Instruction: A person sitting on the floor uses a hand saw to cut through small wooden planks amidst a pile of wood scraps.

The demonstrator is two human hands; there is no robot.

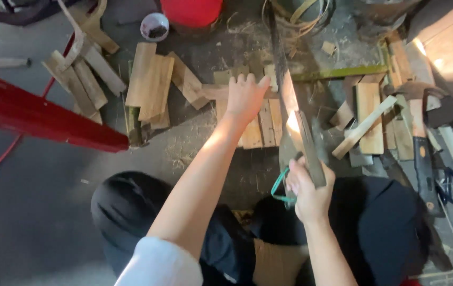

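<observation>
My left hand [245, 96] reaches forward and rests on a row of short flat wood pieces [261, 127] lying on the floor in front of my knees. My right hand [308, 191] grips the handle of a long flat cleaver-like blade [295, 114] that points away from me, its metal catching the light just right of my left hand. A green loop [278, 185] hangs from the handle. The blade's edge is close to the wood pieces, and I cannot tell whether it touches them.
Stacks of split wood slats [149, 87] lie to the left, more offcuts [369, 119] to the right. A red beam [41, 119] crosses at left. A red bucket [191, 11] and small bowl [155, 25] stand behind. A knife with orange handle [422, 159] and scissors [451, 190] lie at right.
</observation>
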